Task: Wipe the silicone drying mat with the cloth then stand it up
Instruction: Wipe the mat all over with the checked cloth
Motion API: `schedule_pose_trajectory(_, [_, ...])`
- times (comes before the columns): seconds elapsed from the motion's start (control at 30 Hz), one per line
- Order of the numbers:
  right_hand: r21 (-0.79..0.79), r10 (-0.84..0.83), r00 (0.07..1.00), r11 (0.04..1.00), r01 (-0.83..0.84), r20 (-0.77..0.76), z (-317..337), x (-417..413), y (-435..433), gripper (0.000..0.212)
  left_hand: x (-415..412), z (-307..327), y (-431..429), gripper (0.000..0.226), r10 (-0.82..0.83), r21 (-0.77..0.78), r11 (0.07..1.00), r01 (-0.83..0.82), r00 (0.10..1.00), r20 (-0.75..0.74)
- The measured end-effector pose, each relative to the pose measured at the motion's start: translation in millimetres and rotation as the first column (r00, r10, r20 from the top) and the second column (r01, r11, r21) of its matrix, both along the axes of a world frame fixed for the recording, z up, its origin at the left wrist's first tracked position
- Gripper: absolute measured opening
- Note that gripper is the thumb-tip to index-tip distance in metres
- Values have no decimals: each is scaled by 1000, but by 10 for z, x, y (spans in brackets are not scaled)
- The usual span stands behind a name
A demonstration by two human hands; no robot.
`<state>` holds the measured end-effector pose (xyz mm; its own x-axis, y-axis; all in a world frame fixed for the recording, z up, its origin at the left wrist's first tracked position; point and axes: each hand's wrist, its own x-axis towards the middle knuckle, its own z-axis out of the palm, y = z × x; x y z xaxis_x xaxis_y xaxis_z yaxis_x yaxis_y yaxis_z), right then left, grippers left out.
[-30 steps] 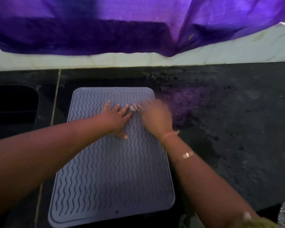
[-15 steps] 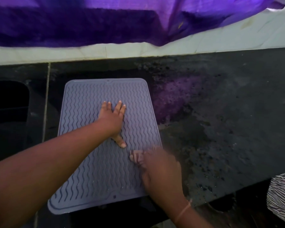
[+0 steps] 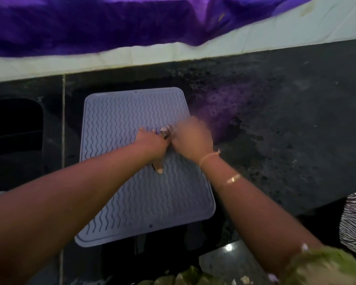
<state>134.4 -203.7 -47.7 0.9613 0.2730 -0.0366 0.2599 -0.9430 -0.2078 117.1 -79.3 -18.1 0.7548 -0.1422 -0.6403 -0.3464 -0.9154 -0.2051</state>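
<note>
The grey silicone drying mat [image 3: 119,120], ribbed with wavy lines, lies flat on the dark counter [image 3: 275,130]. Its near edge reaches the counter's front. My left hand [image 3: 150,142] presses palm-down on the middle of the mat, thumb spread toward me. My right hand [image 3: 193,138], blurred with motion, sits right beside it near the mat's right edge. A small pale wad, the cloth [image 3: 165,129], shows at its fingertips where the two hands meet. Most of the cloth is hidden under the hand.
A dark sink basin [image 3: 14,124] opens left of the mat. Purple fabric [image 3: 111,23] hangs over the white tiled wall [image 3: 173,50] behind the counter. A zebra-striped fabric [image 3: 353,223] is at the right edge. The counter looks wet and speckled to the right.
My right hand swept from the mat's middle down to its near right edge, then back up beside my left hand. The left hand stayed pressed on the mat.
</note>
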Motion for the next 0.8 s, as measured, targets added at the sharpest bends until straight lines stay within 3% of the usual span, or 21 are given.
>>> schedule_pose_trajectory(0.13, [-96,55,995,994,-47,82,12,-922,-283,37,5,-75,92,119,59,-87,994,-63,997,-47])
schedule_pose_trajectory(0.3, [-101,126,992,987,-124,12,28,-1686,-663,44,16,-129,174,117,90,-206,972,-108,991,-95])
schedule_pose_trajectory(0.43, [-24,62,996,998,-64,-58,68,-1595,-683,31,-160,-154,128,97,116,-238,966,-101,992,51])
schedule_pose_trajectory(0.57, [-12,95,996,995,-95,-1,74,-1215,-446,36,-433,-287,114,62,83,-282,959,-27,979,188])
schedule_pose_trajectory(0.7, [-77,203,979,976,-203,-5,61,-1236,-445,40,-536,-365,187,58,127,-296,952,-71,977,174])
schedule_pose_trajectory(0.8, [-66,275,956,957,-283,-100,57,-1449,-711,41,-564,-369,178,56,114,-281,957,-66,981,160])
